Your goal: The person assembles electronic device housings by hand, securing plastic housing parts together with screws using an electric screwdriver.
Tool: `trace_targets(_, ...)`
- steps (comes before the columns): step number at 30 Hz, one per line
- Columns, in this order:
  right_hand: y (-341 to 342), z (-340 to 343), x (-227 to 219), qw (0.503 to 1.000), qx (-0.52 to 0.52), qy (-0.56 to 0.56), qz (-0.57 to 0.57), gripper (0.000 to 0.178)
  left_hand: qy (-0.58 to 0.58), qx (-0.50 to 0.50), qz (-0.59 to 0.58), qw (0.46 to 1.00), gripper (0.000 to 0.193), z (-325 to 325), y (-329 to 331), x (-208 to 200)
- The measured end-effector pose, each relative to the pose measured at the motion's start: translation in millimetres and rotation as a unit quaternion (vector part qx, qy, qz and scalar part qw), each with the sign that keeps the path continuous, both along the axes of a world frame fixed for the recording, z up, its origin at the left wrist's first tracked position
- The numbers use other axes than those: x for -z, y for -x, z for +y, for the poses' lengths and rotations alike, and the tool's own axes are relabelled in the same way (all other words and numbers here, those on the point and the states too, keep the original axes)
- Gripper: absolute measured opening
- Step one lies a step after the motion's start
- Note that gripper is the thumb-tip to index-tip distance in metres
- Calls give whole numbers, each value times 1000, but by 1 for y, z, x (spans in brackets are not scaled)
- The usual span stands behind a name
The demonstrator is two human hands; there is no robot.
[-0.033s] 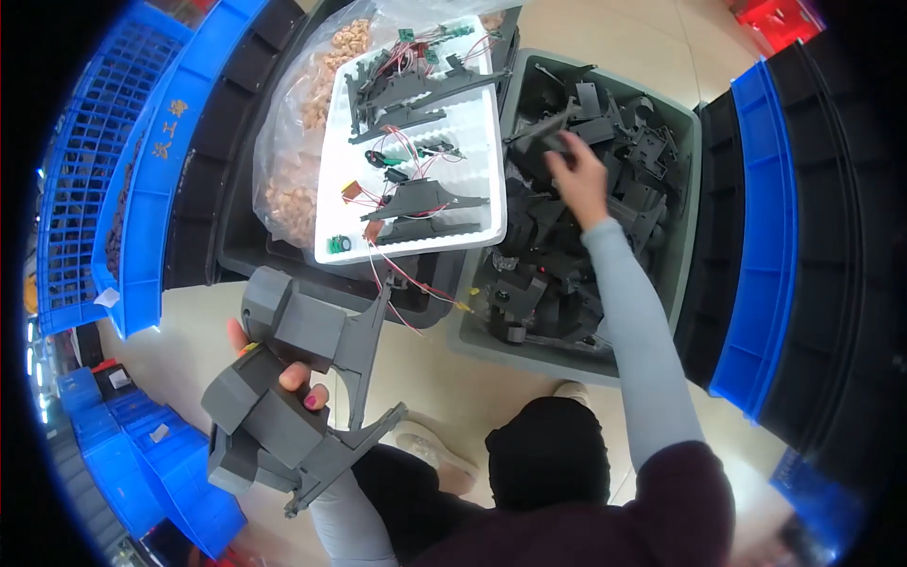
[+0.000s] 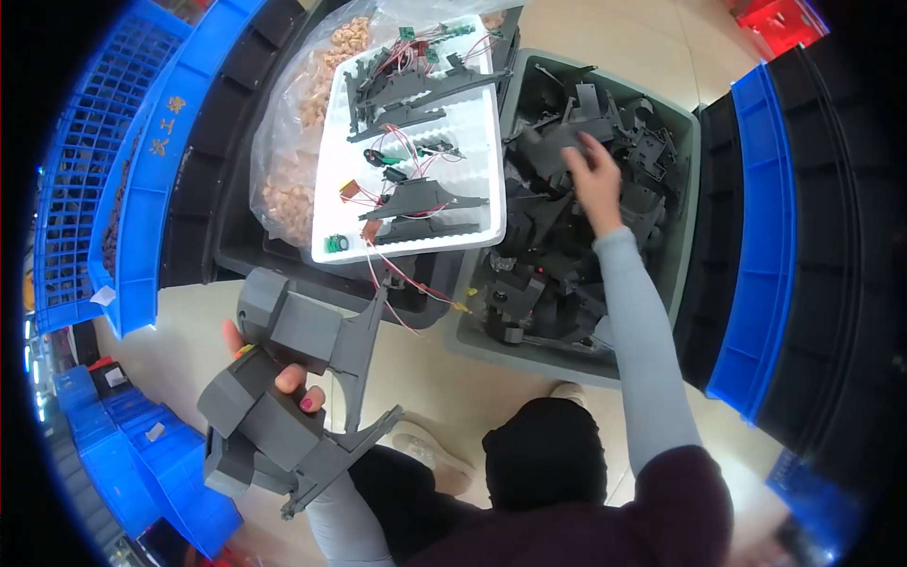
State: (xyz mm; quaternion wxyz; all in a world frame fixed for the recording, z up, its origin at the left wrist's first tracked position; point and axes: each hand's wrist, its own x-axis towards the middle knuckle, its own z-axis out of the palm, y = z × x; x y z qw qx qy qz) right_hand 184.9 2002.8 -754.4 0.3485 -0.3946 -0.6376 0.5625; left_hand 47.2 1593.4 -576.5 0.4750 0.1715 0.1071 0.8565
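My left hand (image 2: 295, 380) is closed around two dark grey plastic housings at the lower left. The upper housing (image 2: 307, 326) has a boxy body with thin arms at its right end; the lower housing (image 2: 274, 425) is of the same kind, and most of my palm is hidden behind it. At the right, my right hand (image 2: 597, 184) reaches into a grey-green bin (image 2: 688, 208) full of grey plastic pieces. Its thumb and fingers are closed on the edge of a flat grey plastic part (image 2: 548, 149) on top of the pile.
A white foam tray (image 2: 463, 142) holds grey parts with red and white wires and rests on a black crate (image 2: 236, 236). Beside it lies a clear bag (image 2: 283, 194) of tan pieces. Blue crates (image 2: 142, 283) stand left, blue and black crates (image 2: 756, 246) right.
My right hand has shifted slightly right, and the flat grey part has turned and moved right with it. My left hand keeps hold of the two housings.
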Motion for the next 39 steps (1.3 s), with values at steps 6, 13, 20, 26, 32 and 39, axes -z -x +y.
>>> trace_targets(6,-64,-7,-44,846,-86,408,333,33,1,33,19,999,63,-4,10,-3)
trace_targets(13,-94,-6,-43,825,-66,439,350,31,9,27,-17,999,63,18,5,3)
trace_targets(20,-68,-40,-62,807,33,495,322,30,-9,-74,-18,997,65,0,-3,-13)
trace_targets(26,-94,-33,-172,749,-69,562,343,64,65,-222,-72,970,85,-19,-59,-96)
trace_targets(32,39,-150,-364,722,-395,521,226,58,156,-356,-121,913,87,-163,-167,-324)
trace_targets(39,148,-420,-563,572,-609,549,-15,36,178,-718,-92,666,85,-291,-351,-524)
